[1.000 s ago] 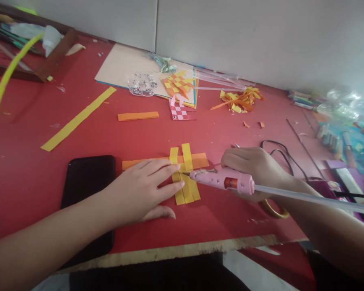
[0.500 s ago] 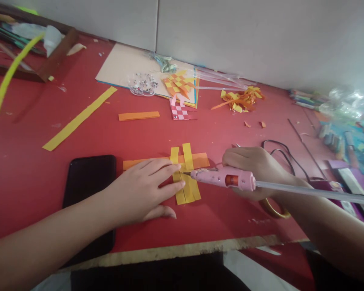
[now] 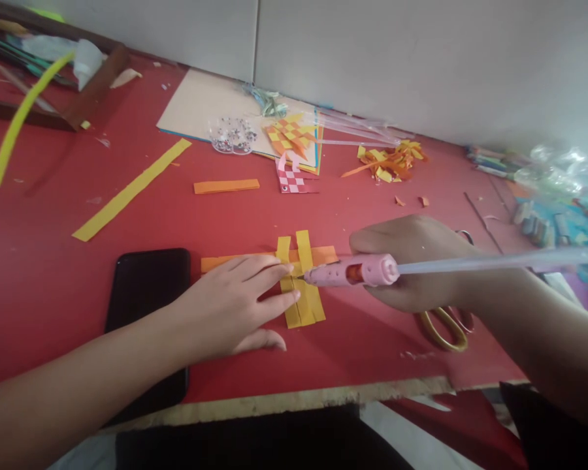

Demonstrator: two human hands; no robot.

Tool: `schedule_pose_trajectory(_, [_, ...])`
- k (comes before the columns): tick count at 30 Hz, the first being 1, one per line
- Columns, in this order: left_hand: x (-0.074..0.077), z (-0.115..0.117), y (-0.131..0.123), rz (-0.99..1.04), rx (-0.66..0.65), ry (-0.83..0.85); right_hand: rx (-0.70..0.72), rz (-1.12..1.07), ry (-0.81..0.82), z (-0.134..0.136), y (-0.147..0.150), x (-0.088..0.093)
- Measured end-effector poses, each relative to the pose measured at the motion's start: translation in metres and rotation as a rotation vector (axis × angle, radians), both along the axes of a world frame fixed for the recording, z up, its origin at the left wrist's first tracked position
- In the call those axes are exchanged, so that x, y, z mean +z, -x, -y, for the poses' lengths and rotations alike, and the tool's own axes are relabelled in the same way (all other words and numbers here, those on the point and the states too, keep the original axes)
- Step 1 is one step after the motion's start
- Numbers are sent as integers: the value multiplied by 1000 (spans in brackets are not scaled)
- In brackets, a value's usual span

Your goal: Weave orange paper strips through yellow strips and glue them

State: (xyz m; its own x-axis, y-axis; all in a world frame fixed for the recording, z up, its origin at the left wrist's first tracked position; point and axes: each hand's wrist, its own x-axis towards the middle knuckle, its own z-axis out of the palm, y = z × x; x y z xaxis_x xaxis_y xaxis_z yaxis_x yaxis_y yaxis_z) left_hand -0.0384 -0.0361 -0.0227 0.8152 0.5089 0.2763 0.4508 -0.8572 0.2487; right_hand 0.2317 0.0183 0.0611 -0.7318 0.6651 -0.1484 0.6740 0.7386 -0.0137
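Left fingers (image 3: 277,305) spread on paper strips (image 3: 304,310); right fingers (image 3: 372,240) clasp tapered pink glue gun (image 3: 340,271).

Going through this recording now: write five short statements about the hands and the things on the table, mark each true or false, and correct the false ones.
1. The right hand holds a pink glue gun. True.
2. The left hand is clenched in a fist. False: its fingers are spread, resting on yellow paper strips.
3. A translucent stick juts from the back of the pink glue gun. True.
4. The checkered paper fish is blue and green. False: it is red and pink.
5. The left forearm crosses over a black phone. True.
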Motion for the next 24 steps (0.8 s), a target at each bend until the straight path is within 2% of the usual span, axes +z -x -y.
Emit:
schedule_pose_trajectory(7, [-1, 0, 0, 4, 17, 43, 113, 100, 42, -15, 18, 15])
schedule_pose_trajectory(11, [0, 1, 0, -15, 33, 58, 136, 188, 6, -18, 31, 25])
schedule_pose_trajectory(14, [0, 1, 0, -25, 45, 75, 123, 225, 39, -20, 35, 30])
schedule_pose_trajectory(24, [1, 1, 0, -13, 36, 77, 71, 149, 156, -19, 20, 21])
